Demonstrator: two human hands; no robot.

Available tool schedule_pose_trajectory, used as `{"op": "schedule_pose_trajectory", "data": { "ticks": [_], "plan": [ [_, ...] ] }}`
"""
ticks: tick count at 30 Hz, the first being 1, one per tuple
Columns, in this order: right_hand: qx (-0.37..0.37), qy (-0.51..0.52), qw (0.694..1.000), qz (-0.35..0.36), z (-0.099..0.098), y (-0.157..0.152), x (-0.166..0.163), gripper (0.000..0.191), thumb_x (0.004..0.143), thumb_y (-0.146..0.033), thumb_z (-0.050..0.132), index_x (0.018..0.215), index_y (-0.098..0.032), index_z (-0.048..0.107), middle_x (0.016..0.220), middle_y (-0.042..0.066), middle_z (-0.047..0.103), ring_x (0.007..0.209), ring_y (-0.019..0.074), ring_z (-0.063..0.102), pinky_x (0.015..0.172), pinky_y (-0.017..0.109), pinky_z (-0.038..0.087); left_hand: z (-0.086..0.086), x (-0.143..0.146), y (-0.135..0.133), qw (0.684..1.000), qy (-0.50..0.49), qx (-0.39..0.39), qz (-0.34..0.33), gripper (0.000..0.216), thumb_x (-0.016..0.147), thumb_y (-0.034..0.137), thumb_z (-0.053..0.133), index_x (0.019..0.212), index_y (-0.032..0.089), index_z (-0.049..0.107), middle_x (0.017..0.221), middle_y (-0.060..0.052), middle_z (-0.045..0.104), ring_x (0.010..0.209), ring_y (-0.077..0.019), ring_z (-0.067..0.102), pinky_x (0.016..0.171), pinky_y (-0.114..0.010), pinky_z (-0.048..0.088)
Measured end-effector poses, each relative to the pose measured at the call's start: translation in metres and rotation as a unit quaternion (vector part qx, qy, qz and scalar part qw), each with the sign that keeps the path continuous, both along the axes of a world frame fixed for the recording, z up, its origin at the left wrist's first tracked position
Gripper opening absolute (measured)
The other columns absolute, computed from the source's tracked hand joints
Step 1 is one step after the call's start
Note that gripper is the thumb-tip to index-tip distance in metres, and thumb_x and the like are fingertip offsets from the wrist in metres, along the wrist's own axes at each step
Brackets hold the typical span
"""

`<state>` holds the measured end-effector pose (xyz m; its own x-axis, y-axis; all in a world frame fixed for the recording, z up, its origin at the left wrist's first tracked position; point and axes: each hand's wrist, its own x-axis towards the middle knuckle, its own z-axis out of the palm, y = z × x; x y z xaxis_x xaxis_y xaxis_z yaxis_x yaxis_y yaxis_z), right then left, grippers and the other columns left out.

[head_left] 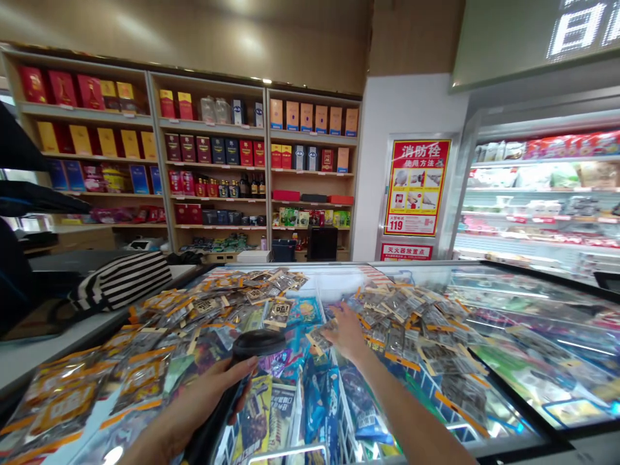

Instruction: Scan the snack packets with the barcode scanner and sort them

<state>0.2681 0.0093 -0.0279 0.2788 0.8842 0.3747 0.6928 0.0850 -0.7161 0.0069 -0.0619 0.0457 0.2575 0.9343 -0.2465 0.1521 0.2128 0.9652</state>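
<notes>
My left hand [201,403] is wrapped around the handle of a black handheld barcode scanner [256,342], its head pointing away from me over the freezer's glass top. Beyond and to the right, my right hand [349,336] pinches a small clear snack packet [317,340] by its edge, just above the glass. To the left spreads a heap of orange-edged snack packets [194,309]. Another pile of packets [411,313], many with their barcode side up, lies right of my right hand. One packet [279,312] rests apart, between scanner and left heap.
Under the glass lid, wire baskets hold colourful frozen goods [314,400]. A black-and-white striped bag [128,279] sits on the counter at left. Shelves of boxed bottles [208,150] line the back wall, beside a red fire-hydrant poster [418,187]. A lit fridge [547,194] stands right.
</notes>
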Motion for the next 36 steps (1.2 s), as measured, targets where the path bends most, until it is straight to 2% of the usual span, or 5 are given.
{"op": "schedule_pose_trajectory", "data": {
  "ticks": [3, 13, 19, 23, 36],
  "plan": [
    [-0.071, -0.205, 0.975, 0.035, -0.003, -0.002, -0.009, 0.031, 0.073, -0.04, 0.042, 0.098, -0.03, 0.056, 0.122, 0.005, 0.041, 0.111, 0.0268, 0.033, 0.086, 0.048, 0.024, -0.003, 0.002, 0.001, 1.0, 0.0, 0.01, -0.011, 0.036, 0.057, 0.052, 0.057, 0.059, 0.018, 0.047, 0.04, 0.004, 0.048, 0.037, -0.0085, 0.041, 0.038, -0.019, 0.034],
    [-0.113, -0.254, 0.959, -0.056, 0.007, -0.007, 0.012, 0.047, 0.063, -0.051, 0.047, 0.083, -0.01, 0.06, 0.089, 0.018, 0.058, 0.091, 0.0292, 0.049, 0.077, 0.038, 0.035, -0.016, 0.004, 0.007, 1.0, -0.002, -0.005, -0.03, 0.038, 0.057, 0.054, 0.055, 0.059, 0.017, 0.046, 0.041, 0.004, 0.047, 0.037, -0.0085, 0.041, 0.037, -0.019, 0.032],
    [-0.018, 0.061, 0.998, 0.014, 0.005, -0.002, 0.013, 0.035, 0.06, -0.033, 0.053, 0.092, -0.019, 0.051, 0.074, 0.003, 0.059, 0.068, 0.0201, 0.056, 0.06, 0.03, 0.041, -0.021, 0.005, 0.011, 0.998, -0.02, -0.033, -0.051, 0.037, 0.057, 0.052, 0.057, 0.061, 0.017, 0.046, 0.043, 0.005, 0.048, 0.039, -0.0092, 0.044, 0.039, -0.021, 0.035],
    [0.081, 0.302, 0.948, 0.06, 0.012, 0.002, 0.019, 0.048, 0.059, -0.027, 0.054, 0.105, -0.019, 0.042, 0.075, 0.002, 0.06, 0.067, 0.0184, 0.057, 0.06, 0.029, 0.043, -0.023, 0.013, 0.007, 0.992, -0.059, -0.046, -0.105, 0.035, 0.058, 0.051, 0.056, 0.062, 0.017, 0.046, 0.044, 0.006, 0.048, 0.037, -0.0078, 0.042, 0.038, -0.02, 0.035],
    [0.129, 0.382, 0.909, 0.101, 0.018, 0.0, 0.02, 0.028, 0.063, -0.028, 0.054, 0.089, -0.018, 0.051, 0.08, 0.004, 0.064, 0.087, 0.0213, 0.055, 0.068, 0.031, 0.043, -0.019, 0.035, 0.002, 0.974, -0.117, -0.04, -0.192, 0.029, 0.068, 0.043, 0.05, 0.062, 0.015, 0.048, 0.045, 0.004, 0.046, 0.037, -0.0069, 0.043, 0.037, -0.018, 0.035]
  ]
}}
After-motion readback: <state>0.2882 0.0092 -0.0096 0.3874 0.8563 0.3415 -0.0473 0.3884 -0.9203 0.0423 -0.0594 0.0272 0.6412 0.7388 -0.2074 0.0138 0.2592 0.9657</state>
